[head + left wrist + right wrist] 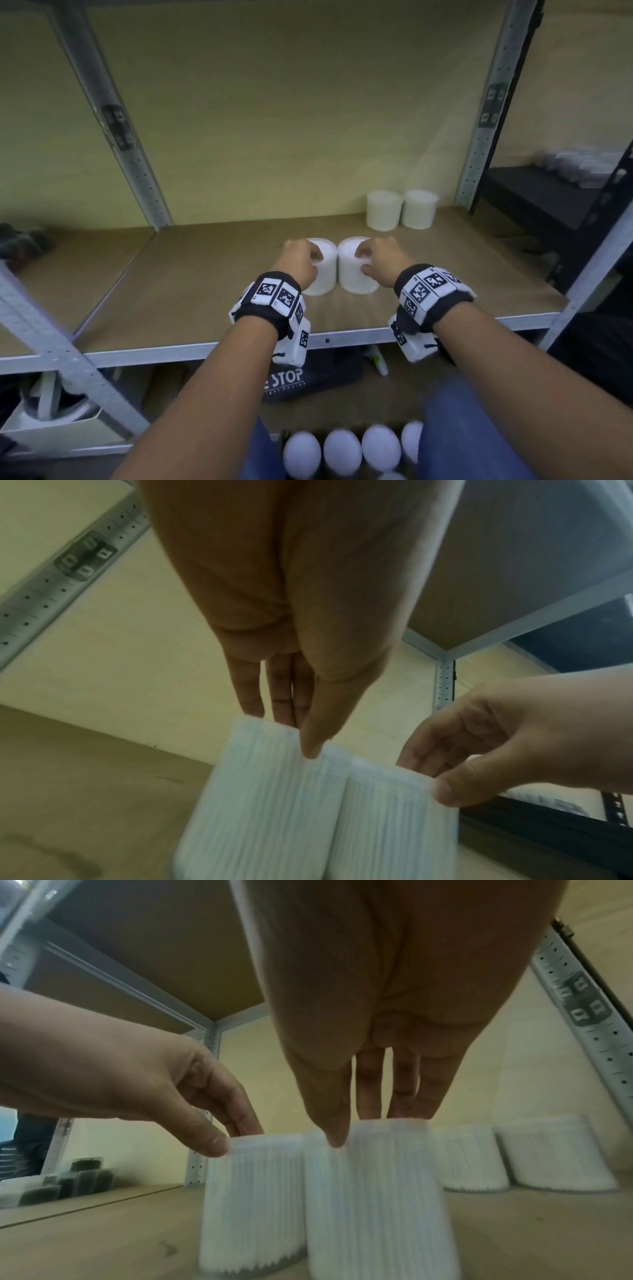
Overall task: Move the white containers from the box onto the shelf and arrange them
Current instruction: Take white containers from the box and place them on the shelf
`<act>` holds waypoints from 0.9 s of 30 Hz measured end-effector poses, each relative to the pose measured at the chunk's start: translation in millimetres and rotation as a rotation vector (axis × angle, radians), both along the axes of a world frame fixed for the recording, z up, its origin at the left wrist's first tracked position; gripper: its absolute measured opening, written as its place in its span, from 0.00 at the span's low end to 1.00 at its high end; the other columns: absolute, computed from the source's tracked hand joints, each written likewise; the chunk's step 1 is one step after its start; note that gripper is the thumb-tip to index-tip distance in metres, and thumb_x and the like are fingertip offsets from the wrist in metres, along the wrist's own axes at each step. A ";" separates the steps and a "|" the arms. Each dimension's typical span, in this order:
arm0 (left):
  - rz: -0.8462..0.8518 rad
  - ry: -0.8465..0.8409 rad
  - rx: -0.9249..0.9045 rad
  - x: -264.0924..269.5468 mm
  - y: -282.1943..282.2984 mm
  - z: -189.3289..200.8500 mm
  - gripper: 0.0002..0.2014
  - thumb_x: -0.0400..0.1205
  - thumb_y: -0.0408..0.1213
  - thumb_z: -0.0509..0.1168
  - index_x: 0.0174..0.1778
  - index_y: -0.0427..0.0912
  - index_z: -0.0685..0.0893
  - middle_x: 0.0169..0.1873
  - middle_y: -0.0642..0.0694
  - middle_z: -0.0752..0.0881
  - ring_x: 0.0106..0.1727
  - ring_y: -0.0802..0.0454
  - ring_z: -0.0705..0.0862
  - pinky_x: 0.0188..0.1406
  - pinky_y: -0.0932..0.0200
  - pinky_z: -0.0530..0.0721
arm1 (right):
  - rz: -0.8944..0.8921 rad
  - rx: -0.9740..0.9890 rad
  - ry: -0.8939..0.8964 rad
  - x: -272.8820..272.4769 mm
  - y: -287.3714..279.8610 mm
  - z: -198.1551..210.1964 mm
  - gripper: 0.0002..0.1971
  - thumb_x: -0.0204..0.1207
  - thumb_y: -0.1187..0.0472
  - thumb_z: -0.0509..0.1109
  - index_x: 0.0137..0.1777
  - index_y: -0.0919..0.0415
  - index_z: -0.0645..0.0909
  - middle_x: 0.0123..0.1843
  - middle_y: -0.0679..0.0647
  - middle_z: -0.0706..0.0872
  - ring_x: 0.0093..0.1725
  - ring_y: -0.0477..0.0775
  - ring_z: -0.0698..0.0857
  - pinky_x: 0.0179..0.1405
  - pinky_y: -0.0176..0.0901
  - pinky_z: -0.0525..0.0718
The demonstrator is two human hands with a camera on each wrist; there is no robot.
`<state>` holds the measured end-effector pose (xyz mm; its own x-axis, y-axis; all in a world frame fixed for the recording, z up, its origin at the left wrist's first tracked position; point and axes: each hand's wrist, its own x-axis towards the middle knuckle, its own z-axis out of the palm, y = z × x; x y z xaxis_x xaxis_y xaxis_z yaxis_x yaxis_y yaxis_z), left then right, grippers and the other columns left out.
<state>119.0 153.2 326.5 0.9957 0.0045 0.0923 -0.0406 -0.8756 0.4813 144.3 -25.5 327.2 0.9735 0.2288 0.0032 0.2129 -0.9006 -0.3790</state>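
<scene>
So we're a little way into this one. Our left hand is pinching the top rim of one white ribbed plastic cylinder container, thumb on the near side and fingers over the far edge, and our right hand has the same kind of pinch on the second white ribbed container just beside it. The two tubs look to be touching side by side, upright, on the brown board shelf, roughly mid-shelf. Can't quite tell from the blur whether they're fully set down or just about to land.

Done so far: two more matching white containers, one and the other, are parked together at about 1 o'clock from our hands, up against the back wall near the grey perforated metal upright. So that's four on the shelf counting the pair in hand.

Left to do: a fair bit, we'd guess. At 6 o'clock, down by our legs, a row of round white container tops is poking out of the dark box, at least four showing. We'd reckon this pair wants sliding back in line with the other two.
</scene>
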 end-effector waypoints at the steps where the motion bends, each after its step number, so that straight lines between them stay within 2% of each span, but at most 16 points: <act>1: 0.005 0.002 -0.008 7.9 1.3 -0.3 0.17 0.79 0.24 0.64 0.62 0.40 0.86 0.64 0.40 0.85 0.67 0.46 0.83 0.73 0.55 0.77 | 0.001 -0.003 -0.002 9.0 2.0 -1.0 0.19 0.77 0.65 0.69 0.68 0.58 0.81 0.72 0.59 0.79 0.65 0.59 0.83 0.68 0.49 0.81; 6: 0.002 -0.005 -0.011 48.5 6.4 -0.7 0.17 0.79 0.25 0.63 0.62 0.40 0.86 0.64 0.41 0.86 0.67 0.45 0.83 0.71 0.52 0.79 | 0.002 -0.040 -0.033 51.8 9.5 -1.9 0.18 0.77 0.64 0.70 0.67 0.58 0.81 0.69 0.59 0.82 0.66 0.59 0.82 0.68 0.48 0.80; 11: -0.014 -0.010 -0.010 88.5 11.0 -1.6 0.17 0.80 0.25 0.64 0.63 0.39 0.86 0.64 0.41 0.85 0.67 0.46 0.83 0.70 0.56 0.79 | -0.013 -0.072 -0.031 88.7 14.0 -1.8 0.19 0.78 0.66 0.65 0.68 0.55 0.79 0.68 0.57 0.82 0.64 0.59 0.83 0.61 0.45 0.82; 18: -0.009 -0.027 -0.025 136.5 16.5 -8.3 0.15 0.81 0.26 0.63 0.62 0.39 0.86 0.66 0.40 0.82 0.67 0.45 0.82 0.70 0.56 0.78 | 0.004 -0.074 -0.049 137.2 19.9 -6.3 0.19 0.78 0.68 0.63 0.68 0.58 0.79 0.68 0.59 0.82 0.66 0.59 0.82 0.65 0.45 0.80; 27: 0.007 -0.090 -0.021 187.4 19.7 -12.5 0.15 0.80 0.25 0.63 0.61 0.37 0.87 0.64 0.39 0.85 0.66 0.43 0.82 0.71 0.54 0.78 | 0.012 -0.104 -0.094 182.2 28.4 -8.6 0.18 0.78 0.72 0.59 0.66 0.61 0.77 0.63 0.62 0.83 0.62 0.62 0.81 0.59 0.48 0.82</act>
<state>306.4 173.0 314.0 0.9833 0.0148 0.1816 -0.0783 -0.8658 0.4942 326.5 2.9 318.6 0.9673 0.2440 0.0697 0.2537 -0.9311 -0.2619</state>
